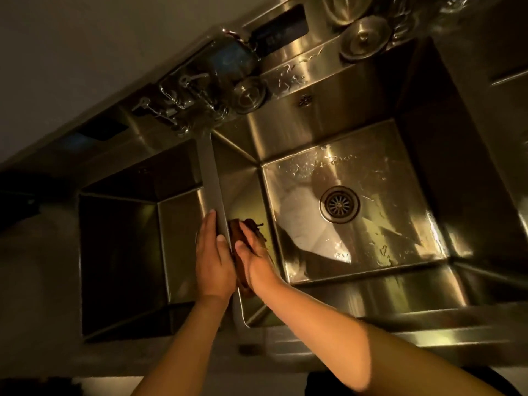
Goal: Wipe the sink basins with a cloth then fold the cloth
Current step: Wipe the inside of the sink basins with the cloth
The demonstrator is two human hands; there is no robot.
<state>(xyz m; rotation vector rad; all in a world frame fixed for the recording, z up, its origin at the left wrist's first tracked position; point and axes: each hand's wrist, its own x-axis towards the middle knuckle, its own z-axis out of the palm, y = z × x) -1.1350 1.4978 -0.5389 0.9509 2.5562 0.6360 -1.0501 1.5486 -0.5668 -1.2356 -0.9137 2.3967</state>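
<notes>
Dark brown cloth is sitting bunched against the right basin's left wall, centre frame; left basin is lying in shadow.

Two sink basins can be seen, a left basin and a right basin. One drain is seen, in the right basin. One strip of metal is set between the basins. One brown cloth is counted. Two hands are seen, a left hand and a right hand. Two round metal lids are counted behind the sink.
</notes>
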